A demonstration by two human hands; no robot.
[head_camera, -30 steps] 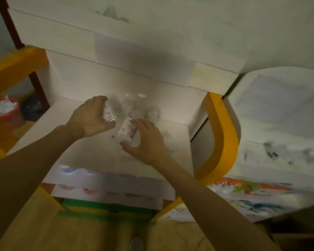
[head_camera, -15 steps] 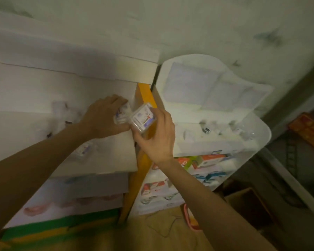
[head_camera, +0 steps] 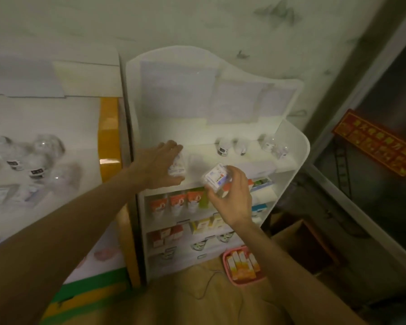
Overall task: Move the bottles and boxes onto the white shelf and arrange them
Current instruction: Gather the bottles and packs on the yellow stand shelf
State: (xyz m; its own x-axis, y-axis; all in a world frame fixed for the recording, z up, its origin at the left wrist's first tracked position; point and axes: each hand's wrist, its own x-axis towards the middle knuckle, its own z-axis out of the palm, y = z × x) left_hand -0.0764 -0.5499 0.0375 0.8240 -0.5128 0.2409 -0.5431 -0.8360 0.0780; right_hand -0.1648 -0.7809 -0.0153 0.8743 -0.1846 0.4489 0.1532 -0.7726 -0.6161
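- Bottles (head_camera: 36, 158) are lying and standing loose on the left-hand counter, beside the orange post (head_camera: 108, 137); several are still waiting to be carried across.
- Left hand (head_camera: 161, 164) is resting over the left end of the white shelf (head_camera: 300, 146), top tier; its fingers are curling round a small clear bottle (head_camera: 176, 167) with a printed label, which is sitting at or just above the shelf board. Contact with the board: cannot tell, blur.
- Right hand (head_camera: 231, 195) is holding a second clear bottle (head_camera: 217, 178) in front of the shelf edge, tilted, thumb and fingers pinching its sides.
- Three more small bottles (head_camera: 223, 148) are standing at the right of the same tier.
- Judgement: both look light, rigid, smooth-walled, so probably slippery and easily toppled. A grip around the body at label height seems best, releasing only once the base is seated flat.
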